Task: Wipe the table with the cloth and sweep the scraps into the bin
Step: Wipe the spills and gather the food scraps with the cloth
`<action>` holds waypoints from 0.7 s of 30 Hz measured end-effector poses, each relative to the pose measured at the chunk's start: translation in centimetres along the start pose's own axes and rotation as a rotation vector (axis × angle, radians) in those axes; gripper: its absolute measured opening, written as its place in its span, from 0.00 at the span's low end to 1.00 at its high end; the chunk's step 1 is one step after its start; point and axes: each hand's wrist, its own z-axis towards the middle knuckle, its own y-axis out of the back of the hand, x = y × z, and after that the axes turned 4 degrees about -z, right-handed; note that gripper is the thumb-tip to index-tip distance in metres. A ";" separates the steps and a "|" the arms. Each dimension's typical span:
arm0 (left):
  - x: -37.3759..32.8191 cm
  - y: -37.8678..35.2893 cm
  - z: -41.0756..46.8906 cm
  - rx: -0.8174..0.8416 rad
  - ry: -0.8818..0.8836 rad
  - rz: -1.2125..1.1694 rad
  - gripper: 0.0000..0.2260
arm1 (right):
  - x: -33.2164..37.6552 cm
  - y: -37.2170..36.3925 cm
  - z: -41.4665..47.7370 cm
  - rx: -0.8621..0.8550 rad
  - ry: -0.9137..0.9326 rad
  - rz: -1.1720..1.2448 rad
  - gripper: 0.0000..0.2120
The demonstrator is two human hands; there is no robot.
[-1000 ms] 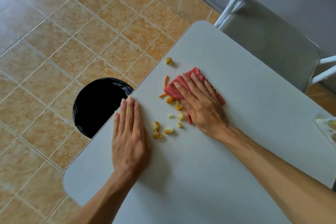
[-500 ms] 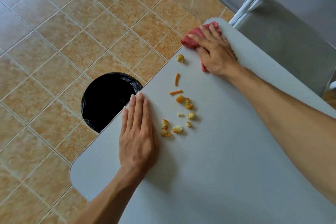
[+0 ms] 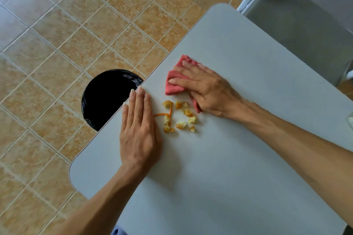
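A grey table [image 3: 229,158] fills the right half of the view. My right hand [image 3: 206,89] presses flat on a red cloth [image 3: 172,85], just above a cluster of several yellow and orange food scraps [image 3: 178,117]. My left hand [image 3: 138,129] lies flat on the table at its left edge, fingers together, touching the left side of the scraps beside a thin orange strip [image 3: 162,114]. A round bin [image 3: 107,97] lined with a black bag stands on the floor, partly hidden under the table edge by my left fingertips.
A grey chair with a white frame [image 3: 298,21] stands at the table's far right corner. Tan floor tiles [image 3: 76,34] spread to the left. A pale object [image 3: 350,118] shows at the right edge of the view.
My right hand has drawn the cloth back from the far corner toward the scraps. The far scrap and orange strips now lie gathered with the rest beside my left hand, which has stayed put.
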 end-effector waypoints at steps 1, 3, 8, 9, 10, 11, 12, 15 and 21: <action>0.0 0.0 0.0 -0.007 0.001 0.000 0.25 | -1.2 0.2 -0.3 -0.066 -0.036 -0.012 0.20; 0.0 -0.1 0.0 -0.021 -0.006 0.002 0.25 | -3.8 0.8 -1.3 -0.172 -0.186 -0.029 0.20; 0.3 0.0 -0.1 -0.013 -0.011 0.007 0.26 | -2.3 0.3 -1.7 -0.243 -0.580 -0.056 0.25; 0.2 0.0 -0.1 -0.014 -0.010 0.006 0.25 | -0.9 0.0 -1.5 -0.250 -0.568 -0.053 0.26; 0.2 0.0 -0.1 -0.017 -0.010 0.004 0.25 | 0.6 -0.4 -1.4 -0.250 -0.519 -0.048 0.27; 0.2 0.0 0.0 -0.021 -0.011 0.001 0.25 | 2.1 -0.9 -1.5 -0.240 -0.449 -0.042 0.27; 0.2 0.0 0.0 -0.021 -0.010 -0.001 0.25 | 3.3 -1.4 -1.8 -0.220 -0.375 -0.037 0.26; 0.2 0.0 0.0 -0.011 -0.006 -0.003 0.25 | 4.9 -1.9 -3.6 -0.159 -0.244 -0.066 0.25; 0.2 -0.2 0.1 -0.026 0.001 -0.018 0.25 | 2.9 -2.5 -12.1 -0.449 -0.859 -0.131 0.25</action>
